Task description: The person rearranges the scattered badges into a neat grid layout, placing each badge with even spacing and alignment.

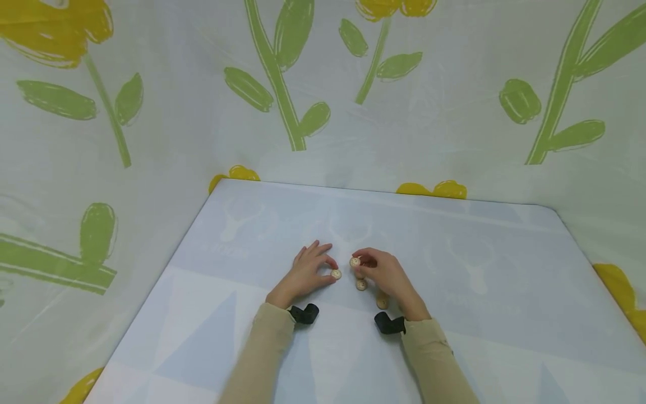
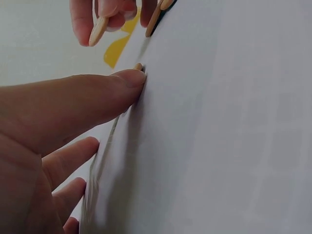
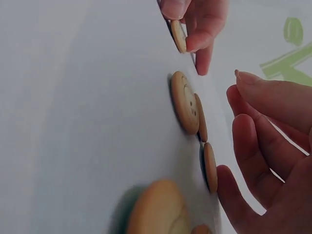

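My left hand [image 1: 305, 273] pinches a round wooden button [image 1: 336, 274] by its edges between thumb and forefinger, low over the tablecloth; its other fingers spread away. Just to the right, my right hand [image 1: 386, 272] holds a second wooden button [image 1: 355, 262] between thumb and fingertips. That one is raised off the cloth in the left wrist view, where its edge [image 2: 98, 31] shows. Beneath the right hand lie several more buttons, one with holes in its face [image 3: 185, 103] and another [image 1: 382, 303] near the wrist, partly covered by the hand.
A pale blue and white patterned cloth [image 1: 202, 320] covers the table. Behind it hangs a white curtain [image 1: 434, 123] printed with green stems and yellow flowers. Black devices [image 1: 305, 314] are strapped at both wrists, over beige sleeves.
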Motion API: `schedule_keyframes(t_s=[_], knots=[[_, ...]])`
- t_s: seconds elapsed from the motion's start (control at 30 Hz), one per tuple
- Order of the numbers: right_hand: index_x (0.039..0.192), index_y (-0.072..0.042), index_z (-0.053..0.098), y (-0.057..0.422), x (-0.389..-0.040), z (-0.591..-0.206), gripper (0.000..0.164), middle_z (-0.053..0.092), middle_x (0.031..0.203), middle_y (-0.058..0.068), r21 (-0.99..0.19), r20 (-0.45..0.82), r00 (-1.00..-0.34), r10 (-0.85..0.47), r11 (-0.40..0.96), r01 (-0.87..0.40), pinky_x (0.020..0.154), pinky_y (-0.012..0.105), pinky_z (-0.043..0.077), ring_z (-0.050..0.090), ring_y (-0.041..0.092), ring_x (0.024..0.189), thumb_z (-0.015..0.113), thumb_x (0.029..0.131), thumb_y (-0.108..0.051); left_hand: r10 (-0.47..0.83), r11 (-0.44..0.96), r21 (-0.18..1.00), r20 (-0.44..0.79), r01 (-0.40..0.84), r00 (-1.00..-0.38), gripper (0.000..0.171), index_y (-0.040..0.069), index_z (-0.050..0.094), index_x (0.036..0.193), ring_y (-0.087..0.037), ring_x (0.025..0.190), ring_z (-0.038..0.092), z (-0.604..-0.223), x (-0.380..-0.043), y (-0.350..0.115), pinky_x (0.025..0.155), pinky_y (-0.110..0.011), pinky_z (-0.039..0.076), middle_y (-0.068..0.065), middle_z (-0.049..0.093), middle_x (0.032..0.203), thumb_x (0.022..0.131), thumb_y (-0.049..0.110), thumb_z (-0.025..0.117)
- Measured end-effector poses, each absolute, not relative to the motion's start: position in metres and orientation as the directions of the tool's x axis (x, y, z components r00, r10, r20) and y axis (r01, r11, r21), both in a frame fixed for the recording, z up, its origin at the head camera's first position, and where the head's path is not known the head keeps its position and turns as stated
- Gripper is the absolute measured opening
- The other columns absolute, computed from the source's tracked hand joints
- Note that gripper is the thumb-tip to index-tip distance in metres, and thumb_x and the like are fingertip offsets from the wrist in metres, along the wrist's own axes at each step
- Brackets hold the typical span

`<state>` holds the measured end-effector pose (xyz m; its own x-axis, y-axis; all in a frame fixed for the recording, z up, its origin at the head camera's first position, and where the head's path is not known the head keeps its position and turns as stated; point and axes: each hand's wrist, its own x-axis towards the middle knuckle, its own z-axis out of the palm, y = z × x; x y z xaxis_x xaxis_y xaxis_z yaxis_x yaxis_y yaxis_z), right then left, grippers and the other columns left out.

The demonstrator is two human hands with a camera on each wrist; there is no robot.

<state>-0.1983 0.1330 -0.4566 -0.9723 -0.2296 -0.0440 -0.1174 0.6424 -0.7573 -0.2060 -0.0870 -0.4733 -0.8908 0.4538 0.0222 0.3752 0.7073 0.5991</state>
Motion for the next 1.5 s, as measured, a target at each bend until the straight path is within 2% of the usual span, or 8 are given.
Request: schedule_keyframes(t_s=[0.3,0.6,0.8,1.3,1.5], knots=[[0.111,-0.022,0.064,0.123,-0.21,-0.455,0.026,0.065,0.098,-0.002,-0.754,-0.104,-0.971,-0.215,0.654,-0.064,0.074,0.031,0.047,0.057,0.015,0.087,0.065,0.085,-0.025,0.442,0.706,0.607,0.025,0.365,-0.897,0.016,0.024,0.063,0.092,-0.029,0.141,0.013,-0.475,-0.206,-0.088,0.111,-0.051,0.005,-0.003,0.036,0.146,0.079,0.031,0.07],[0.109,-0.021,0.065,0.115,-0.218,-0.456,0.026,0.064,0.095,-0.002,-0.765,-0.153,-0.968,-0.197,0.645,-0.01,0.081,0.036,0.045,0.055,0.016,0.086,0.066,0.084,-0.025,0.448,0.714,0.597,0.012,0.366,-0.894,0.016,0.025,0.063,0.093,-0.027,0.141,0.012,-0.476,-0.207,-0.087,0.111,-0.051,0.006,-0.003,0.034,0.147,0.08,0.032,0.069],[0.107,-0.021,0.066,0.111,-0.215,-0.458,0.023,0.064,0.093,-0.003,-0.77,-0.152,-0.967,-0.204,0.638,-0.014,0.077,0.032,0.046,0.056,0.014,0.086,0.067,0.084,-0.023,0.443,0.719,0.598,-0.001,0.354,-0.897,0.014,0.025,0.064,0.092,-0.027,0.141,0.012,-0.475,-0.206,-0.087,0.111,-0.051,0.005,-0.002,0.035,0.146,0.08,0.031,0.069],[0.105,-0.019,0.067,0.104,-0.213,-0.461,0.022,0.065,0.09,-0.003,-0.743,-0.089,-0.978,-0.189,0.666,-0.061,0.076,0.033,0.046,0.057,0.013,0.083,0.068,0.083,-0.021,0.451,0.705,0.608,0.012,0.365,-0.893,0.016,0.023,0.067,0.095,-0.028,0.141,0.013,-0.474,-0.205,-0.089,0.111,-0.052,0.005,-0.003,0.036,0.146,0.081,0.031,0.068],[0.103,-0.018,0.066,0.1,-0.214,-0.462,0.021,0.063,0.084,-0.005,-0.706,-0.052,-0.979,-0.197,0.701,-0.104,0.07,0.029,0.043,0.053,0.011,0.075,0.069,0.082,-0.022,0.456,0.702,0.607,0.021,0.374,-0.89,0.017,0.022,0.068,0.096,-0.029,0.141,0.013,-0.474,-0.205,-0.089,0.11,-0.053,0.006,-0.004,0.036,0.146,0.081,0.03,0.068]])
